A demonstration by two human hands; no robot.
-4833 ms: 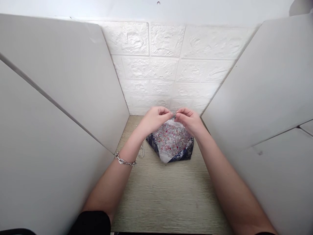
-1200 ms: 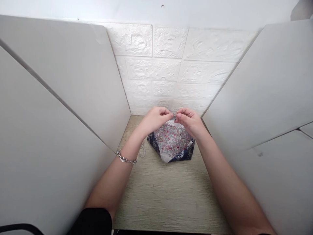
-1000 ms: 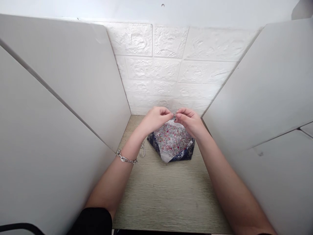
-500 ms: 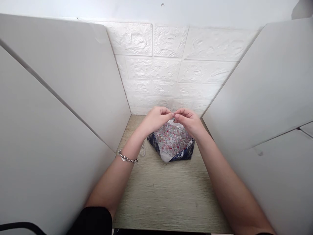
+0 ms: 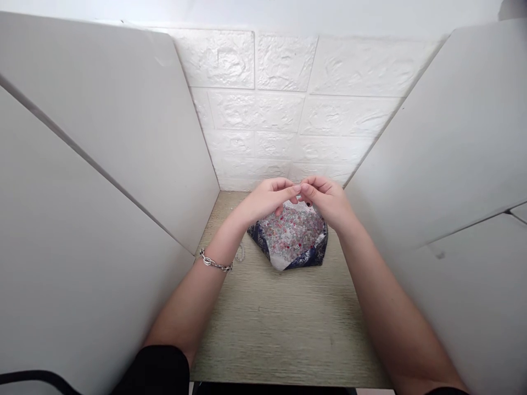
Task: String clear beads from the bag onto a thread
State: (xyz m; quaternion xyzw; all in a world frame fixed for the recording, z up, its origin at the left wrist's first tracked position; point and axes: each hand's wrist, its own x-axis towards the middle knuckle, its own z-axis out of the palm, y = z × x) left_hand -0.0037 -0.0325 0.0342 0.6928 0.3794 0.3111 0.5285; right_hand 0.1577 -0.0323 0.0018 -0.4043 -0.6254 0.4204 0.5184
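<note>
A dark blue patterned fabric tray sits on the table, filled with several small clear, pink and red beads. Both hands hover just above its far edge. My left hand is pinched, thumb against forefinger, and wears a chain bracelet at the wrist. My right hand is pinched too, its fingertips touching those of the left. Whatever they hold between them is too small to make out. A short string of pale beads lies on the table left of the tray.
White panels wall the table in on the left and on the right; a white brick-pattern wall closes the back. The light wood-grain tabletop stretches from the tray to the near edge.
Both hands have risen slightly and shifted a little right, and the fingertips have come together into contact. The camera has tipped a bit. The tray has stayed put.
</note>
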